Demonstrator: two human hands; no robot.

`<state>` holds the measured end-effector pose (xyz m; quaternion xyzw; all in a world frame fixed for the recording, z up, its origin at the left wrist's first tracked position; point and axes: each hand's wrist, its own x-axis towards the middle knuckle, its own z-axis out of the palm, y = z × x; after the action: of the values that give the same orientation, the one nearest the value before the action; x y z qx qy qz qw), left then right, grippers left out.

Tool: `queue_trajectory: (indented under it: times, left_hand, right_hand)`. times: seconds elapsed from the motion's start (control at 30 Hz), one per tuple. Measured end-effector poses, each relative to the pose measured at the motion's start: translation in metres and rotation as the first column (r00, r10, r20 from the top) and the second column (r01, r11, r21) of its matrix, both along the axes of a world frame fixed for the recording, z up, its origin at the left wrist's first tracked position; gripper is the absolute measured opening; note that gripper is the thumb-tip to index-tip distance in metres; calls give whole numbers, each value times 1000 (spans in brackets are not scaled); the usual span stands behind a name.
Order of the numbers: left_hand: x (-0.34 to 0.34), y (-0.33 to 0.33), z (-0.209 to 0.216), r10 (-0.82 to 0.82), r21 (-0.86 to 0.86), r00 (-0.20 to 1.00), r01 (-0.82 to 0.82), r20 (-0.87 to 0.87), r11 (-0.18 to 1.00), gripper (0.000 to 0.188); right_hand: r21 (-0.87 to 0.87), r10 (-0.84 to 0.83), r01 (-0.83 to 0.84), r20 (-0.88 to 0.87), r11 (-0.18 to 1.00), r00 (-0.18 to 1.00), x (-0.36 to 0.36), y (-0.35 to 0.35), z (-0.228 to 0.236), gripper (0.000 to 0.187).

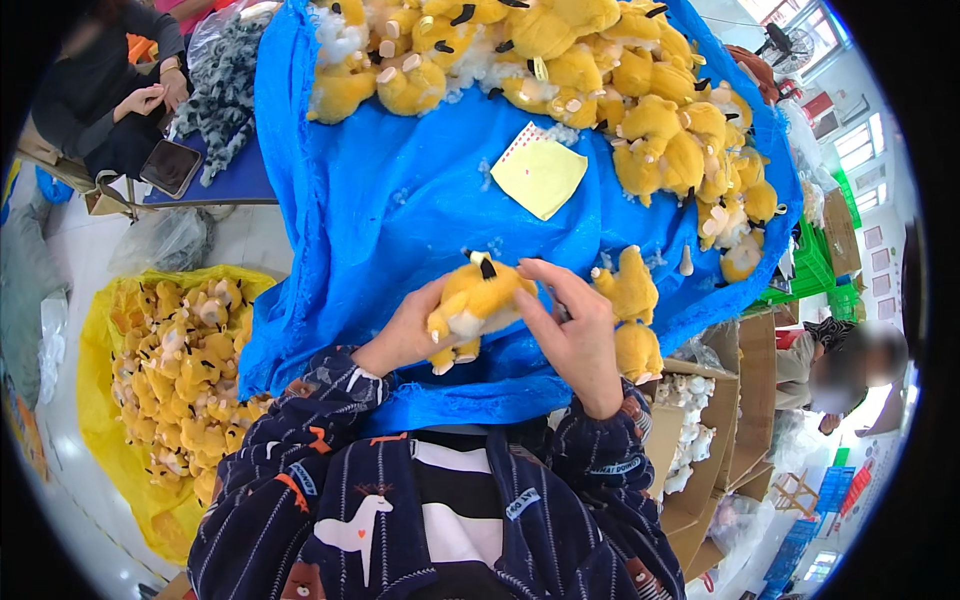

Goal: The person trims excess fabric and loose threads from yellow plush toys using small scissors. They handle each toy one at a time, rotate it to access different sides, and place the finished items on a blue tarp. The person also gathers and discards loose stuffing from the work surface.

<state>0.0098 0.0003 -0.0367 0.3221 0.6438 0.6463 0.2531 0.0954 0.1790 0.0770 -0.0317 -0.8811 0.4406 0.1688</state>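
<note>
A small yellow plush toy (472,304) with a white patch and a black tuft is held over the blue sheet in front of my chest. My left hand (408,330) is closed around its left side. At its right side, my right hand (572,325) has thumb and forefinger on the plush; its other fingers are partly hidden. Just right of that hand, more yellow plush (632,290) lies on the blue sheet (400,200). A small pale peg-shaped object (686,262) rests farther right.
Many yellow plush toys (655,140) and white stuffing are heaped at the far side. A yellow paper (545,180) lies mid-sheet. At left stands a yellow sack (100,400) of plush toys; at right, cardboard boxes (745,400). Another person's hands (145,100) show far left, near a phone (172,167).
</note>
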Motion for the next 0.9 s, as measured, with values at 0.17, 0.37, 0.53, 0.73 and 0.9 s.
queue_trajectory:
  times: [0.17, 0.37, 0.53, 0.73, 0.9]
  left_hand:
    - [-4, -2, 4, -81, -174, 939, 23, -333, 984, 62]
    - [-12, -7, 9, -49, -120, 973, 22, -224, 993, 60]
    - [-9, -9, 6, -80, -15, 994, 81, 73, 997, 59]
    - [-3, -12, 23, -165, 192, 920, 101, 355, 976, 67]
    - [-2, -10, 39, -234, 160, 851, 178, 470, 971, 69]
  right_hand:
    - [-405, 295, -238, 84, 883, 952, -9, -4, -6, 52]
    - [-783, 219, -96, 51, 615, 974, -14, 8, -13, 78]
    - [-769, 26, 34, 65, 638, 998, -10, 10, -17, 62]
    - [-451, -107, 158, 138, 878, 985, 1, 15, -30, 31]
    - [-612, -27, 108, 140, 784, 990, 6, -5, -51, 28]
